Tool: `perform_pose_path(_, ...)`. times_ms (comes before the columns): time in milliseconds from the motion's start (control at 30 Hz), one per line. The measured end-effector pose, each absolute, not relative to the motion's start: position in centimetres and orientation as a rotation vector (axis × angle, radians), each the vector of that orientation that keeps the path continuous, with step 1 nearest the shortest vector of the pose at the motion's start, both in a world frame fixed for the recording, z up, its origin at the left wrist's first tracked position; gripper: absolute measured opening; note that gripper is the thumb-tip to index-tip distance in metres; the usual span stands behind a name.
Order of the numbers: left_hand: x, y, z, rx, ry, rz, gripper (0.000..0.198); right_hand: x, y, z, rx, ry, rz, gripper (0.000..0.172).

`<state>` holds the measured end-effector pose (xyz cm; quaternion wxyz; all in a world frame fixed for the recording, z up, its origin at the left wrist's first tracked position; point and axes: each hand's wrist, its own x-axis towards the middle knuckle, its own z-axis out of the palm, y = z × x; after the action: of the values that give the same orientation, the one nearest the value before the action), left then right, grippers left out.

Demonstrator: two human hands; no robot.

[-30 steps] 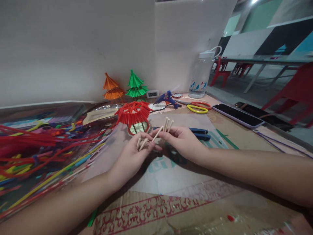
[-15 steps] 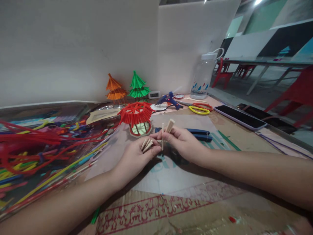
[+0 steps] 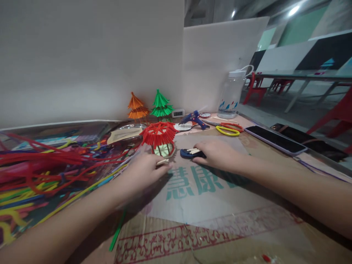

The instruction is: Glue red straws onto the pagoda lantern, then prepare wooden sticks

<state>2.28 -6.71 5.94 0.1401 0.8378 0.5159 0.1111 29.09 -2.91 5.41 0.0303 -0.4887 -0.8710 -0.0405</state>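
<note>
Left hand [image 3: 145, 170], curled around one visible pale wooden stick [image 3: 162, 161], just in front of the single red straw pavilion [image 3: 159, 134]. Right hand [image 3: 217, 154], to the pavilion's right, fingers closed on a stick bundle [image 3: 194, 150] (count unclear) atop one blue-handled cutter [image 3: 186, 154]. Behind the pavilion: one orange straw tree [image 3: 136, 107], one green straw tree [image 3: 162, 104], one glue gun [image 3: 195, 119].

Your left hand [image 3: 144, 171] palm down, fingers curled closed, slightly blurred, your right hand [image 3: 217, 154] palm down, fingers curled in, both forearms stretched forward
</note>
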Motion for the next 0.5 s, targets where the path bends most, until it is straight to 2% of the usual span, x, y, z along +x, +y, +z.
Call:
perform_pose_path(100, -0.5, -5.4, 7.4, 2.460, 1.727, 0.096, 0.038, 30.3, -1.5, 5.7, -1.617, -2.610, -0.167, 0.035)
perform_pose_path(200, -1.8, -4.5, 7.4, 2.401, 1.845, 0.309, 0.043, 32.1, 0.3, 5.7, -1.704, -2.496, -0.236, 0.040)
perform_pose_path(300, -1.5, -3.7, 6.0, 2.287, 1.700, 0.595, 0.041, 33.5, 1.6, 5.2, -1.775, -2.390, -0.308, 0.045)
perform_pose_path(500, -0.6, -1.8, 3.0, 2.213, 1.649, 0.757, 0.029, 33.8, 2.5, 3.7, -1.714, -2.398, -0.454, 0.042)
